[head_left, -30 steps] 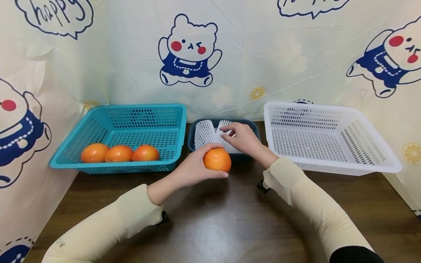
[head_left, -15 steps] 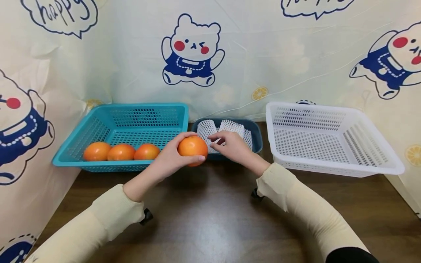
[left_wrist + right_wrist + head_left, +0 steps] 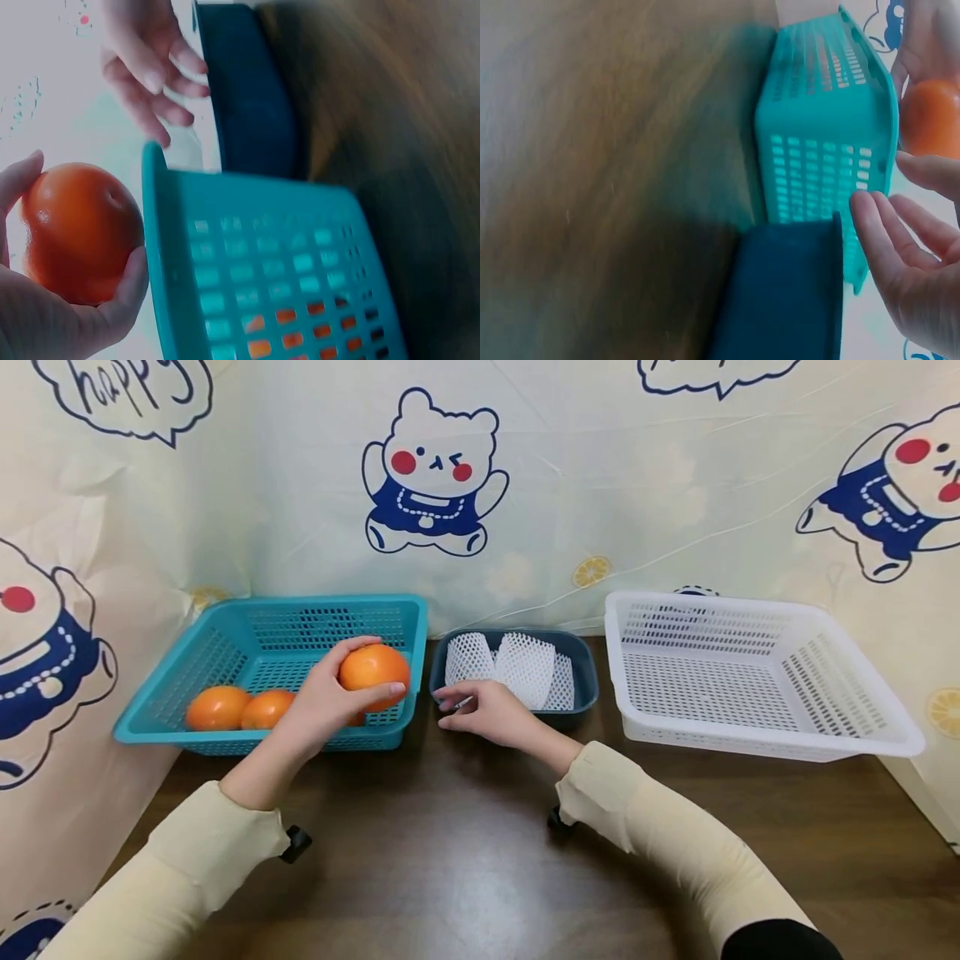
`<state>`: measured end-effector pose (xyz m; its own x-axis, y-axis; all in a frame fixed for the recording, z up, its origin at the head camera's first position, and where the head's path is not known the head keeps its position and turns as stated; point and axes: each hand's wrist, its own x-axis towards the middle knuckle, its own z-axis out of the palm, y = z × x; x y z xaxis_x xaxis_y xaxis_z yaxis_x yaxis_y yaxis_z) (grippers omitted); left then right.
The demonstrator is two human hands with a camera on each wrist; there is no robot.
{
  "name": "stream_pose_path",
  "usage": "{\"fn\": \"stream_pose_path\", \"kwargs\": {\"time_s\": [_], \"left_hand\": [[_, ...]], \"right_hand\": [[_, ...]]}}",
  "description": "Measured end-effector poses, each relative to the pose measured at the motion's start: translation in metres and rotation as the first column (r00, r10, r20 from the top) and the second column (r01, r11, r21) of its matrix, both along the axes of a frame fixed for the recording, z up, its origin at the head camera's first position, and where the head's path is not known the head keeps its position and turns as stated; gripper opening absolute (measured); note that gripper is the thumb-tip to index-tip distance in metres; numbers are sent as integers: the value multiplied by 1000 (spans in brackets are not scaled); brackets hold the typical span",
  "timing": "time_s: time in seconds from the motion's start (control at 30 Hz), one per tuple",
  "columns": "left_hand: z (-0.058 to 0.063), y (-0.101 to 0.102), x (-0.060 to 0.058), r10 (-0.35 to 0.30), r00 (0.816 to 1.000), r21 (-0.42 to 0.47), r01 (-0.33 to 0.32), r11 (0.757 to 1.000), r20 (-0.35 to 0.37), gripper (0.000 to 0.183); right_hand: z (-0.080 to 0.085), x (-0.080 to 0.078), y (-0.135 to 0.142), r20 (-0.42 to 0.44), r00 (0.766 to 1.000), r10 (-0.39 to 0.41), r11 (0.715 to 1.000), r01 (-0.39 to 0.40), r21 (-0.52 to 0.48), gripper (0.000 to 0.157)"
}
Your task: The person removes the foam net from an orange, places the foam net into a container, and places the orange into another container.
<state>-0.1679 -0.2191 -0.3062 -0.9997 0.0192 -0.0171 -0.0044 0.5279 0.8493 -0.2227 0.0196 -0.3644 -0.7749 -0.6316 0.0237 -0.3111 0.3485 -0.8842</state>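
My left hand (image 3: 318, 706) grips an orange (image 3: 377, 672) and holds it over the right end of the teal basket (image 3: 176, 737). In the left wrist view the thumb and fingers wrap the orange (image 3: 82, 232) just beside the basket's rim (image 3: 154, 225). Two other oranges (image 3: 217, 707) show inside the basket; a further one is mostly hidden behind my left hand. My right hand (image 3: 487, 714) holds nothing, its fingers relaxed at the front left edge of a dark blue bin (image 3: 587, 672). White foam net sleeves (image 3: 525, 668) lie in that bin.
A white perforated basket (image 3: 750, 731) stands to the right of the dark blue bin. All the containers sit along the back of a brown wooden table (image 3: 465, 843), against a printed curtain (image 3: 300, 485) with bear drawings.
My left hand has carried the orange leftward from in front of the dark blue bin to over the teal basket. My right hand has drawn left and toward me, away from the foam net sleeves.
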Motion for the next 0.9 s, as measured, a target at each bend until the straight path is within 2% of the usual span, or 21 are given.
{"fn": "stream_pose_path", "kwargs": {"time_s": [0.1,0.17,0.3,0.47,0.6,0.83,0.9], "left_hand": [[0,-8,-2,27,999,-29,-27,999,-26,80],[0,-13,-4,42,999,-32,-43,999,-34,81],[3,-22,-9,62,997,-28,-63,998,-54,83],[4,-34,-15,86,994,-43,-89,995,-69,84],[0,-45,-20,123,990,-37,-125,991,-63,82],[-9,-60,-26,177,983,-73,-179,981,-43,86],[-11,-65,-28,181,982,-81,-184,979,-44,87]], "right_hand": [[-3,5,-8,143,990,11,993,6,-117,49],[-3,9,-13,253,967,17,979,36,-201,52],[-3,14,-21,376,927,4,946,118,-302,54],[-6,18,-29,464,886,1,896,205,-393,53],[-11,23,-35,525,851,17,852,263,-453,55],[-15,30,-48,640,768,32,771,388,-505,58],[-15,31,-50,662,749,31,756,416,-506,58]]}}
